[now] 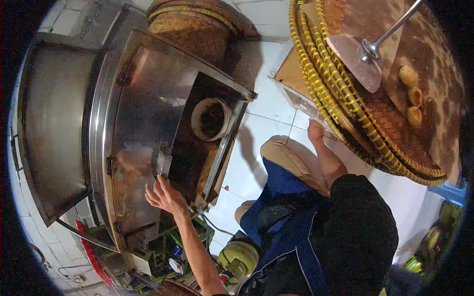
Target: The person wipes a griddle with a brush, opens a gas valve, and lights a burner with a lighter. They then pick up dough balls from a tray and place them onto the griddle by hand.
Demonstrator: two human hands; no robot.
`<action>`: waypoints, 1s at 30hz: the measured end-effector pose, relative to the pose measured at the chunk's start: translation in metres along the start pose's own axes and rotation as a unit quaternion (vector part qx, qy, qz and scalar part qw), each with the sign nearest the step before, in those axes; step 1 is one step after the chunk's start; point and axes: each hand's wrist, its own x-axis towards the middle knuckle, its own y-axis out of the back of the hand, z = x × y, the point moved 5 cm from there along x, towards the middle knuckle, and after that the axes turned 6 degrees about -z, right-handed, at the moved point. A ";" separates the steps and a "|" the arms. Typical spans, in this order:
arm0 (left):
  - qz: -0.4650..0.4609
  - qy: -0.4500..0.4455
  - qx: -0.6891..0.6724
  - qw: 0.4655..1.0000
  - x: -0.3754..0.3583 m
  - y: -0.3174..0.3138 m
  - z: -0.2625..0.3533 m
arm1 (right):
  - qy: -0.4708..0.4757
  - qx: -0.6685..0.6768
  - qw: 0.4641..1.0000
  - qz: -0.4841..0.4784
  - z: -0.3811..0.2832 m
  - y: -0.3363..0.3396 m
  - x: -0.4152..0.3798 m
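Note:
My left hand (pixel 168 197) is at the front of a steel oven, its fingers apart and a fingertip right at the lower end of the metal door handle (pixel 164 159). The steel door panel (pixel 148 108) covers much of the oven front. Beside it, a dark opening shows a round clay-coloured pot (pixel 195 121) with dark contents. My right hand (pixel 316 130) is low beside the rim of the stacked woven trays (pixel 340 93), near a pale box-like stand (pixel 291 89). Its fingers are mostly hidden.
Three small browned buns (pixel 414 96) lie on the top tray, near a metal scoop-like tool (pixel 360 59) with a long handle. A green gas cylinder (pixel 238 256) stands on the floor below the oven. Another round woven tray (pixel 190 34) leans at the back wall.

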 end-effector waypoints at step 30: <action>-0.546 0.512 -0.164 0.642 -0.617 0.057 0.146 | 0.154 0.083 0.960 -0.217 0.062 0.161 -0.140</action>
